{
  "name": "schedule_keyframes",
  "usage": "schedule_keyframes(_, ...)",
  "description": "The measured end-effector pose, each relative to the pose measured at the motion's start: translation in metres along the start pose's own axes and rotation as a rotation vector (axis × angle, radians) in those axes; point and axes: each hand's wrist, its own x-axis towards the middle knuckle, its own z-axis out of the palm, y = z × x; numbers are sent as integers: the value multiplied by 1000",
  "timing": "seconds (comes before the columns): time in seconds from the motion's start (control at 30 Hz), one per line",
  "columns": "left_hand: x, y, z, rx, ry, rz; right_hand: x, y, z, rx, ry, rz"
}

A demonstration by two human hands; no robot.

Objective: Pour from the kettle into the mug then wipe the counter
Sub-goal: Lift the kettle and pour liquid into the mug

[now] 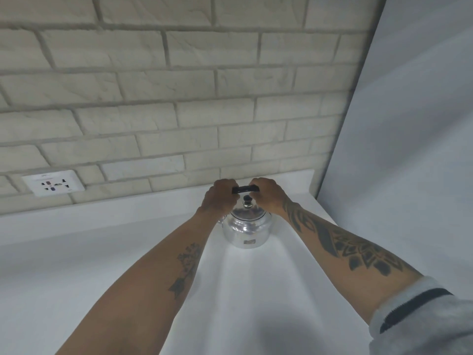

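A shiny metal kettle [246, 230] with a black knob on its lid stands on the white counter [243, 298] near the back wall. Its black handle [244, 189] arches over the top. My left hand [219, 198] is closed on the left end of the handle and my right hand [268, 194] on the right end. The spout is hidden behind my left hand. No mug and no cloth show in this view.
A brick-pattern wall [179, 98] rises behind the counter, with a white socket plate [53, 186] at its lower left. A plain white side wall [409, 149] bounds the counter on the right.
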Motion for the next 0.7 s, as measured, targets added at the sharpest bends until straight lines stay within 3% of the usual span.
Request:
schedule_keyframes(0.37, -24, -10, -35, -28, -38, 21, -21, -28, -9, 149, 11, -83)
schedule_keyframes(0.7, -82, -15, -96, -107, -8, 79, -69, -73, -26, 326, 11, -270)
